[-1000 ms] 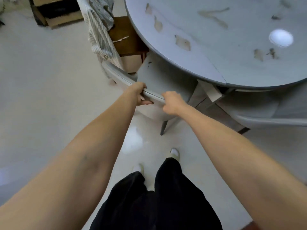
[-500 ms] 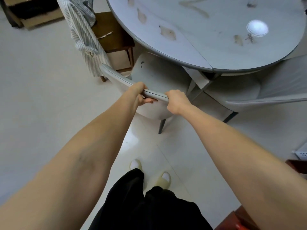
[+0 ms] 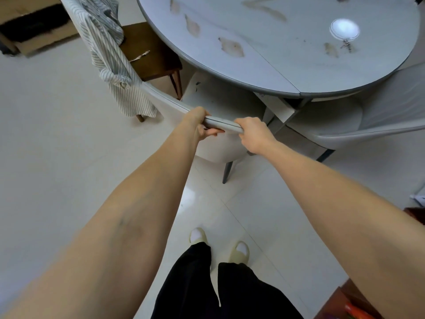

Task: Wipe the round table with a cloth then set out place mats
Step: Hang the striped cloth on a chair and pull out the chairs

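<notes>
light: soft, even | glare: bright spot on table (image 3: 299,72) | edges: wide-angle bend | forearms blurred

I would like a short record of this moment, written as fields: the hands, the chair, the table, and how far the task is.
left hand: closed on the chair's back rail
right hand: closed on the same rail
white chair: seat partly under the table
round table: brownish stains, a bright reflection of light
striped shirt: draped over the chair's back
cloth, place mats: not visible
task: wiping not begun
</notes>
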